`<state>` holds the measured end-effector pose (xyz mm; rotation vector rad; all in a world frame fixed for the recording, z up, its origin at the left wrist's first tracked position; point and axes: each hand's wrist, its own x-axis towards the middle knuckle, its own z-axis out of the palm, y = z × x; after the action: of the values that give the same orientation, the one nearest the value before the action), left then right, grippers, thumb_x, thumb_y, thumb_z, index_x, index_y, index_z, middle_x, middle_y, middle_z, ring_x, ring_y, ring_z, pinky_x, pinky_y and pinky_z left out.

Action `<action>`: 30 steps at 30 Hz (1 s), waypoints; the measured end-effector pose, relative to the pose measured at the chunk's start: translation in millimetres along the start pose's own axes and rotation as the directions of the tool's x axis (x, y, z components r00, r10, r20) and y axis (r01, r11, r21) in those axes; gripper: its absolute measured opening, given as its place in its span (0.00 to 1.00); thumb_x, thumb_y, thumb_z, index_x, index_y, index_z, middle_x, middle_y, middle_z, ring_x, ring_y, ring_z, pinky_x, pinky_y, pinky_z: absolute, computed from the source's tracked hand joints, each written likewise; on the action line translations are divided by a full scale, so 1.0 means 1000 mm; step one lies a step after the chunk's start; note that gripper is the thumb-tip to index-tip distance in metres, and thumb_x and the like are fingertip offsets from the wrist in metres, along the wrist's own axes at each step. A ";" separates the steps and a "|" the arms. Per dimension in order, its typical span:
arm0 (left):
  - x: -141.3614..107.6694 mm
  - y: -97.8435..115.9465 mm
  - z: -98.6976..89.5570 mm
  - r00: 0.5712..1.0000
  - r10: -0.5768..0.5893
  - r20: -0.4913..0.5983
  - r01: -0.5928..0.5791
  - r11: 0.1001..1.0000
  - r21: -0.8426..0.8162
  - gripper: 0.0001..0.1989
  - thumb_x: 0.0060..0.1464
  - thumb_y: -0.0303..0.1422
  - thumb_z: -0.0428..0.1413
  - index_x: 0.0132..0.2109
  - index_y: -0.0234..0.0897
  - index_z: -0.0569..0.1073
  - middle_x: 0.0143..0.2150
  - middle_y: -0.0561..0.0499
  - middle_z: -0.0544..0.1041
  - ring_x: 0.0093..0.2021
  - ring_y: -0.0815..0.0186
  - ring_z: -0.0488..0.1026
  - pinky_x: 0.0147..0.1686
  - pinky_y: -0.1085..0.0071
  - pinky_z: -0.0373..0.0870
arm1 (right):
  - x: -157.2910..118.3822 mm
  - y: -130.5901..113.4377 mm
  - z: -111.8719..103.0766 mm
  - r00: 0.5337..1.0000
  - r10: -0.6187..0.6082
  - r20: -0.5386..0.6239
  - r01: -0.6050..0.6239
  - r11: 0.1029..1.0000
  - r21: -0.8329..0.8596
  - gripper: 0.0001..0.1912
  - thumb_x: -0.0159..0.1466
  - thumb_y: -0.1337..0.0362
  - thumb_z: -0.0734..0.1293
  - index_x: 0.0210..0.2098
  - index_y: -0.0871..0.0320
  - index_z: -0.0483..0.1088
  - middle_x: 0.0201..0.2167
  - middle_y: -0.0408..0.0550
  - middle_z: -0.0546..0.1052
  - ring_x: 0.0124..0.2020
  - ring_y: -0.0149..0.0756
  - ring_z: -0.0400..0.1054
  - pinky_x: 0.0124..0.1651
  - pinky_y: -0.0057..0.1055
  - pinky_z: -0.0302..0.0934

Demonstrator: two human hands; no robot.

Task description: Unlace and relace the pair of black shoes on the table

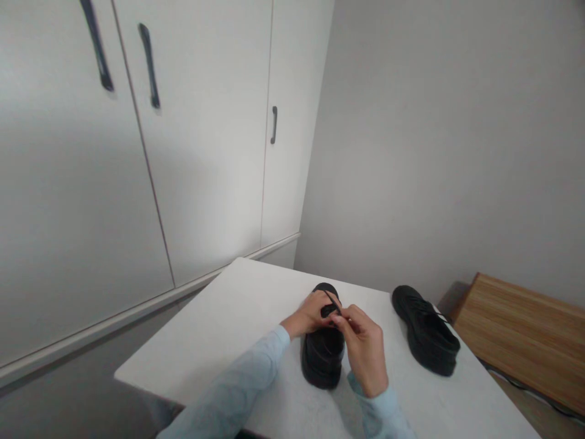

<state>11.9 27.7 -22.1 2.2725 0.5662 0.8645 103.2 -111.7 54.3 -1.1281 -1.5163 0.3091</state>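
A black lace-up shoe (322, 363) stands on the white table (237, 305), its heel toward me and its toe pointing away. My left hand (313, 312) lies across the shoe's lacing, fingers curled around a dark shoelace (332, 300). From the right, my right hand (365, 344) pinches the same lace between thumb and forefinger, close against the left fingers. Both hands cover most of the shoe's tongue and eyelets, so the lace's exact loop is hidden.
A second black shoe (425, 332) stands near the table's right edge with its lace hanging over the side. Beyond that edge is a wooden-topped piece of furniture (525, 335), with cables on the floor below. A white cabinet (210, 152) and a grey wall (439, 134) stand behind.
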 end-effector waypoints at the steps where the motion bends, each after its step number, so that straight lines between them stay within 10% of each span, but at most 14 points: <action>1: 0.000 -0.001 0.000 0.996 0.091 -0.008 -0.091 0.994 0.065 0.12 0.46 0.37 0.59 0.39 0.37 0.73 0.45 0.48 0.73 0.48 0.60 0.66 0.53 0.64 0.57 | -0.004 -0.002 -0.001 1.000 0.005 -0.011 -0.005 1.000 -0.005 0.11 0.60 0.65 0.63 0.24 0.57 0.73 0.24 0.46 0.74 0.28 0.34 0.68 0.31 0.27 0.61; 15: -0.006 0.022 -0.011 0.988 0.151 -0.032 -0.149 0.987 0.065 0.14 0.45 0.40 0.61 0.37 0.38 0.75 0.42 0.48 0.75 0.46 0.61 0.68 0.51 0.66 0.59 | -0.034 -0.017 0.002 0.999 -0.029 -0.046 0.028 1.000 -0.003 0.11 0.61 0.64 0.64 0.24 0.58 0.74 0.23 0.46 0.74 0.27 0.33 0.69 0.29 0.24 0.62; 30: -0.012 0.022 -0.009 0.997 0.071 -0.015 -0.069 0.993 0.099 0.19 0.48 0.44 0.59 0.46 0.43 0.75 0.50 0.47 0.71 0.53 0.59 0.64 0.55 0.64 0.56 | 0.045 0.042 -0.024 0.953 0.288 -0.091 -0.230 0.887 0.400 0.13 0.51 0.56 0.72 0.26 0.62 0.75 0.26 0.48 0.76 0.28 0.36 0.72 0.35 0.36 0.71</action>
<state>0.5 9.4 -6.9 2.3883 0.5511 0.9105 149.0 -64.9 59.0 -1.0093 -1.1092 0.6643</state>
